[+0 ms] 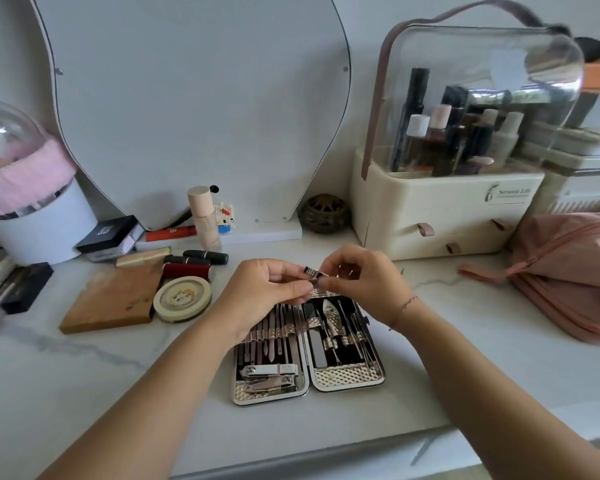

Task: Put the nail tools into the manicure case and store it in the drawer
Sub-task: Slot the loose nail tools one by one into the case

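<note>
Head view: both hands, left hand [267, 292] and right hand [364, 282], pinch a small metal nail tool [314, 273] between their fingertips. Just below the fingers lies the open black-and-silver manicure case [309, 355].

Two bare forearms, no sleeves, thin pinkish string bracelet [407, 304] on right wrist

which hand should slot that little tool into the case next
Probably the right hand. Both hands pinch the small metal tool above the open manicure case; the left hand covers the left half's top, which looks full.
</note>
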### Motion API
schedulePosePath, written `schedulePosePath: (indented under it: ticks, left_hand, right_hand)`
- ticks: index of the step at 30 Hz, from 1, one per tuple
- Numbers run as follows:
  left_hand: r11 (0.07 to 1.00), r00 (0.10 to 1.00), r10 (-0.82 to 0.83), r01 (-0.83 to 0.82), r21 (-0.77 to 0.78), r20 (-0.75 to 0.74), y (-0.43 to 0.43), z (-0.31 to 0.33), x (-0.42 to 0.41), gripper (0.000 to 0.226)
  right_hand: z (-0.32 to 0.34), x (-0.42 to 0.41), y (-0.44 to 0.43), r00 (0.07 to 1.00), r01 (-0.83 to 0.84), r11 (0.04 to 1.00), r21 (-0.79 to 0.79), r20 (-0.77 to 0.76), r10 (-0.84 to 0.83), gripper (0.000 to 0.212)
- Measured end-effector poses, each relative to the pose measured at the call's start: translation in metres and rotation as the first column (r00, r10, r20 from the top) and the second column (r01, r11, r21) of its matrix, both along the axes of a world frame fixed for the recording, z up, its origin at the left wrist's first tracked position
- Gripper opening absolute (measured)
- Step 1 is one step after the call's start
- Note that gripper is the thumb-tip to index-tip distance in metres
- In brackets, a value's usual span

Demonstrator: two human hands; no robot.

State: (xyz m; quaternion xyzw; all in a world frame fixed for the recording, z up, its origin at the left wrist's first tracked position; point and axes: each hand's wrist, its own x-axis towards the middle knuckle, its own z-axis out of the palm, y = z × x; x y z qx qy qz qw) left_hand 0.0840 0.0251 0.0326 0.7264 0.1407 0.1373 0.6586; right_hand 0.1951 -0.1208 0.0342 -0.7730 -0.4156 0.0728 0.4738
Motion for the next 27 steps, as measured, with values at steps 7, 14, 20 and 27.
schedulePosePath:
  ticks: [7,14,20,27]
  left_hand:
    - [0.998,1.0,-0.008,0.009,-0.062,0.003,0.004,0.001,0.006,0.015]
    - [0.977,0.999,0.045,-0.05,-0.208,-0.031,0.004,-0.001,0.009,0.011]
    - [0.956,0.995,0.095,-0.102,-0.276,-0.038,0.005,-0.003,0.011,0.008]
    - [0.986,0.988,0.151,-0.151,0.072,0.014,0.005,-0.01,0.011,0.019]
  right_hand:
    - [-0.005,0.005,0.002,0.995,0.035,0.995,0.091,-0.098,-0.026,0.008]
    - [-0.005,-0.004,0.004,0.943,0.138,0.986,0.095,0.292,-0.16,0.009]
    - [-0.002,-0.009,0.001,0.93,0.179,0.97,0.164,0.292,-0.221,0.008]
    - [-0.006,0.003,-0.002,0.943,0.26,0.964,0.06,0.198,-0.267,0.007]
